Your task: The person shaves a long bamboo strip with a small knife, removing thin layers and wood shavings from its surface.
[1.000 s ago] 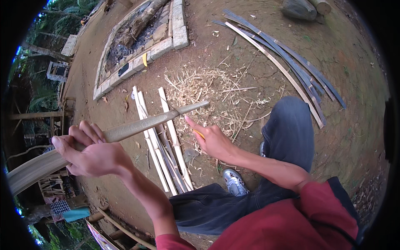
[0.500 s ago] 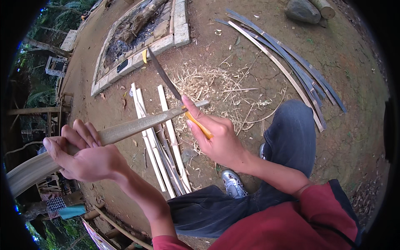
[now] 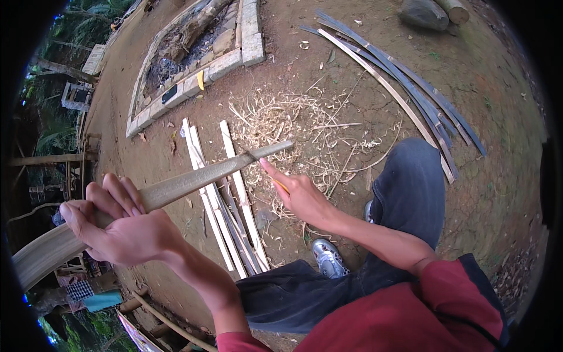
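Note:
My left hand [image 3: 129, 226] is closed round a long pale bamboo slat [image 3: 193, 178], which runs from the lower left up to a narrower end over the ground in the middle. In my right hand [image 3: 308, 199] is a knife [image 3: 282, 186] with a yellow handle, mostly covered by my fingers. Its dark blade appears foreshortened and lies across the slat a short way from the narrow end. My right index finger stretches along the knife toward the slat. Curly pale shavings [image 3: 275, 120] lie scattered on the ground beyond both hands.
Several pale bamboo strips [image 3: 234, 170] lie below the slat. Long dark strips [image 3: 404, 76] rest at the far right, near a grey rock [image 3: 423, 14]. A stone-edged fire pit [image 3: 253, 48] stands far left, with a dark phone-like object [image 3: 169, 94] and a yellow item [image 3: 200, 80] on its rim.
The knife has turned: its blade pointed up and away from the slat, and now it lies across it. My right hand has rotated and shifted slightly right. The left hand keeps its grip.

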`<action>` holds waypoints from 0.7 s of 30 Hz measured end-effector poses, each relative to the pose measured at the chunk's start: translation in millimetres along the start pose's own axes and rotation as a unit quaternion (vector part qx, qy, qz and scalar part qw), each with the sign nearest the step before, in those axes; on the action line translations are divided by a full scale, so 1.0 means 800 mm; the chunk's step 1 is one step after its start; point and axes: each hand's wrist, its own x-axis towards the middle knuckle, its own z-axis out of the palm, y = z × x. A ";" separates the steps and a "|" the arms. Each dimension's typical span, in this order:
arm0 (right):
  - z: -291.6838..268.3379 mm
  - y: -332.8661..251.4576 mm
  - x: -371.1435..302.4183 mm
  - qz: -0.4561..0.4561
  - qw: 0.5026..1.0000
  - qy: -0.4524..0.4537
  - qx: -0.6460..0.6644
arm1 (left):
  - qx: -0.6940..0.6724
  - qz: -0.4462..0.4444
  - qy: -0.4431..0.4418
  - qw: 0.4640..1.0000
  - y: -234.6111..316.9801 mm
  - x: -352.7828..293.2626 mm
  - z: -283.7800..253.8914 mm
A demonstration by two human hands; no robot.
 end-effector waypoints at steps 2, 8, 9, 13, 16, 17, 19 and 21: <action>-0.002 0.005 0.001 -0.085 0.994 0.050 0.044 | -0.005 0.004 -0.047 0.999 0.000 0.004 -0.002; -0.015 0.022 -0.009 -0.021 0.996 0.082 0.030 | -0.014 -0.033 -0.105 0.994 -0.007 0.021 -0.024; -0.016 0.022 -0.010 0.001 0.997 0.071 0.016 | 0.006 -0.028 -0.062 0.998 -0.008 0.022 -0.027; -0.016 0.018 -0.012 0.011 0.996 0.076 -0.049 | -0.004 -0.029 -0.091 0.995 -0.009 0.027 -0.028; -0.018 0.009 -0.014 -0.021 0.993 0.087 -0.078 | 0.039 -0.016 -0.030 0.999 -0.012 0.019 -0.023; -0.019 0.005 -0.015 -0.020 0.992 0.092 -0.084 | 0.069 0.001 -0.003 0.998 -0.014 0.017 -0.021; -0.020 -0.003 -0.018 -0.064 0.994 0.085 -0.028 | 0.049 -0.001 -0.006 0.999 -0.010 0.016 -0.021; -0.019 -0.009 -0.021 -0.112 0.988 0.107 -0.006 | 0.027 -0.001 -0.048 0.998 -0.007 0.013 -0.021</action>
